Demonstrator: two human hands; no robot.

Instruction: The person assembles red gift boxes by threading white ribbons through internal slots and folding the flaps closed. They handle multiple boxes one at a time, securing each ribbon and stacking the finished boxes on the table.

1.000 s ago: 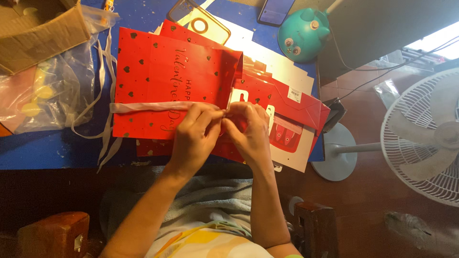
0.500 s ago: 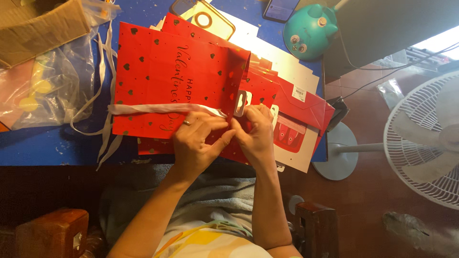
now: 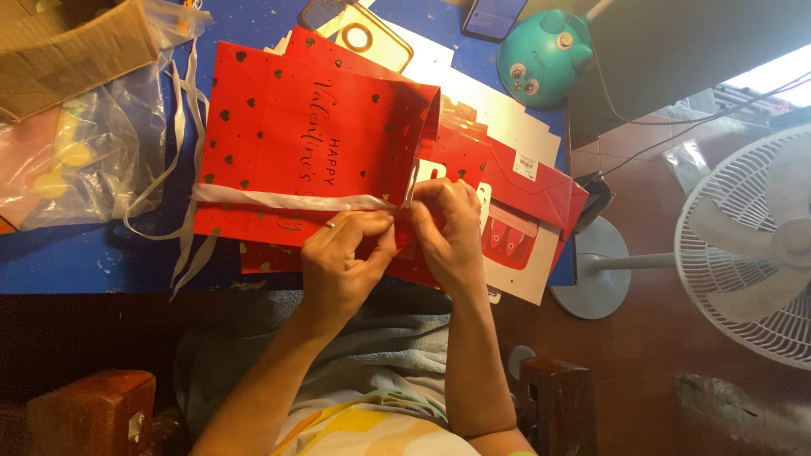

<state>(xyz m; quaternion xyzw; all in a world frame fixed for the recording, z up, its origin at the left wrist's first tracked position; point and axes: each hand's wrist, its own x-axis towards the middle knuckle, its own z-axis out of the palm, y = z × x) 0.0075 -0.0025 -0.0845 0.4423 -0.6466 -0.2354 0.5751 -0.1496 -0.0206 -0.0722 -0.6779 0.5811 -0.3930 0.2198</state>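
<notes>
A red paper gift bag point(image 3: 304, 152) with small hearts and dark script lies flat on a blue table point(image 3: 76, 262). A white ribbon point(image 3: 279, 200) runs across its lower part. My left hand point(image 3: 346, 262), with a ring on one finger, pinches the ribbon's right end at the bag's open edge. My right hand point(image 3: 448, 232) is pressed against it from the right, fingers closed on the same ribbon end at the bag's mouth. More red bags point(image 3: 524, 203) are stacked underneath, to the right.
A clear plastic bag point(image 3: 84, 143) with loose white ribbons and a cardboard box point(image 3: 59, 42) sit at the left. A teal round toy-like lamp point(image 3: 541, 59) and two phones point(image 3: 363, 34) lie at the back. A white floor fan point(image 3: 743, 245) stands at the right.
Both hands stayed together at the ribbon end, working it at the bag's mouth. The view shifted slightly; the fingers closed tighter on the ribbon.
</notes>
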